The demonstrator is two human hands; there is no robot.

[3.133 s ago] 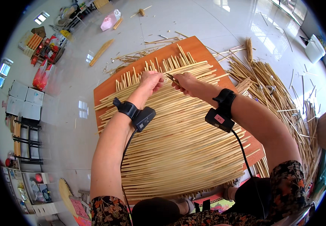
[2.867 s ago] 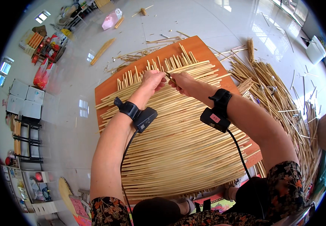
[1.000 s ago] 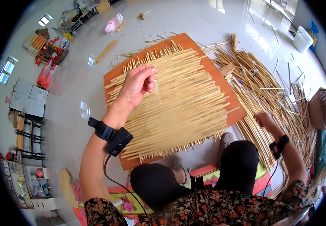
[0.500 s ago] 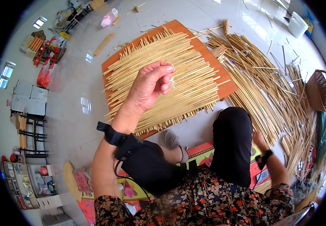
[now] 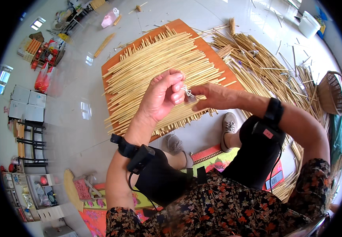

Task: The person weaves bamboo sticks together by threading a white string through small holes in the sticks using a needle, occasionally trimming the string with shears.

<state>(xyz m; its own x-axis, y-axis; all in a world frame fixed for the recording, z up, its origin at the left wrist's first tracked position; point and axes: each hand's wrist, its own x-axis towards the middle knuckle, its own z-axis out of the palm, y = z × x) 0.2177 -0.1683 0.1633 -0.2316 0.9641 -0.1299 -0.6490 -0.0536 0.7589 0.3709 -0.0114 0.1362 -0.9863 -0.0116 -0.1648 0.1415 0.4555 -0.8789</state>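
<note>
My left hand (image 5: 158,94) is raised over the straw stalks, its fingers closed in a pinch on a thin white string (image 5: 187,91). A loose tangle of that string hangs beside its fingertips. From the right, my right hand (image 5: 216,96) reaches in with thumb and forefinger apart, the forefinger at or against the string. Whether it touches cannot be made out. Beneath both hands, pale straw stalks (image 5: 155,59) lie side by side in stacked layers on a brown wooden board (image 5: 228,75). Part of the layer is hidden behind my hands.
Many loose stalks (image 5: 265,75) cover the floor at the right, near a brown woven basket (image 5: 330,94) and a white bucket (image 5: 309,24). A pink bag (image 5: 110,18) lies on the tiles beyond the board. A patterned mat (image 5: 214,158) is under my legs.
My right hand has come up from the stalks beside my right knee to the string at my left hand. My right knee has shifted, baring the shoe. The left hand stays pinched.
</note>
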